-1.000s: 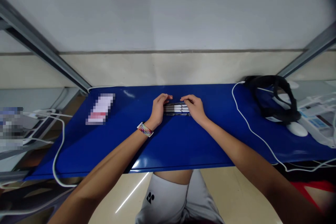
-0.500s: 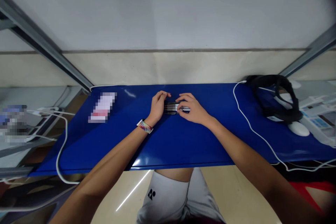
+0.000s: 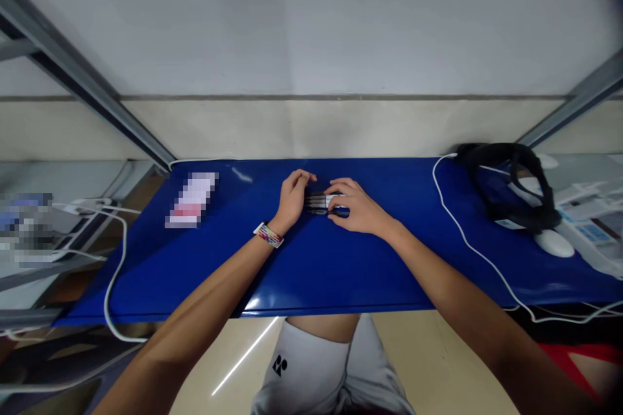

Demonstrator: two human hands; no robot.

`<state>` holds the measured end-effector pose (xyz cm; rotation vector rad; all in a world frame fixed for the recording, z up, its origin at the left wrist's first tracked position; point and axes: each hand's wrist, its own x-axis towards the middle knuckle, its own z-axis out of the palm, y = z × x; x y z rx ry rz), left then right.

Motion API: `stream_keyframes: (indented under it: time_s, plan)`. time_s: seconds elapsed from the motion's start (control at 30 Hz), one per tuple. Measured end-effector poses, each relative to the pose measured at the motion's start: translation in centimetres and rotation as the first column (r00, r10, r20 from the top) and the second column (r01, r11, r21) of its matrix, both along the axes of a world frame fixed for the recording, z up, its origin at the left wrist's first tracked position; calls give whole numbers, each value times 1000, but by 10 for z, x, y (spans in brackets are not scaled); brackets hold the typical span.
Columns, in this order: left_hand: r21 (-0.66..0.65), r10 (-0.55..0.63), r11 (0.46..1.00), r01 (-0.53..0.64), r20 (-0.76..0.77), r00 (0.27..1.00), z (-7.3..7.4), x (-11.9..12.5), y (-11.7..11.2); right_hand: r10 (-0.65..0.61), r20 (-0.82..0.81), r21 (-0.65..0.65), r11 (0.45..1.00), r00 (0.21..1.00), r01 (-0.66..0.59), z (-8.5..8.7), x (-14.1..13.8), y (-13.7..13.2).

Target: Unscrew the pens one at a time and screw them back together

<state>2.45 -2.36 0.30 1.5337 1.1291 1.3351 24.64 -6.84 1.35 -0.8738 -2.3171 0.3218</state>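
Observation:
Several slim pens [image 3: 318, 201] lie side by side on the blue table, between my two hands. Most have dark ends and pale barrels; a dark one [image 3: 318, 212] lies along the near side. At their left ends stands my left hand [image 3: 293, 198], its fingers stretched out and curving over at the tips, with nothing in its grasp. My right hand [image 3: 354, 206] bends over the right part of the row, thumb on the near side and fingers on the far side, gripping the pens. Its fingers partly cover their right ends. A colourful band [image 3: 268, 234] is around my left wrist.
The blue tabletop [image 3: 335, 272] reaches back to the wall. A blurred-out flat item [image 3: 193, 200] lies at the left. To the right are a black strapped headset [image 3: 516, 185], a white rounded device [image 3: 553, 243] and a white cable [image 3: 467, 240]. Metal posts frame both sides.
My right hand's fingers have shifted slightly around the pens, and the near dark pen shows more plainly. My left hand stays at the pens' left ends.

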Motion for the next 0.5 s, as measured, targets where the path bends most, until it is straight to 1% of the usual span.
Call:
stream_keyframes:
  time_s: [0.13, 0.23, 0.37, 0.43, 0.5]
  plan:
    - [30, -33, 999, 33, -23, 999, 5, -1, -3, 25, -65, -10, 1000, 998, -25, -2, -1, 2]
    - [93, -98, 990, 110, -125, 987, 14, -3, -9, 14, -169, -10, 1000, 986, -15, -2, -2, 4]
    - [226, -144, 948, 223, -320, 936, 24, -7, -16, -68, -290, -22, 998, 955, 65, 1, -2, 6]
    - [257, -151, 930, 264, -386, 910, 25, -7, -17, -116, -317, -30, 993, 941, 112, 3, 0, 7]
    - [268, -150, 923, 278, -415, 897, 25, -7, -17, -171, -311, -43, 985, 935, 166, 4, 3, 8]
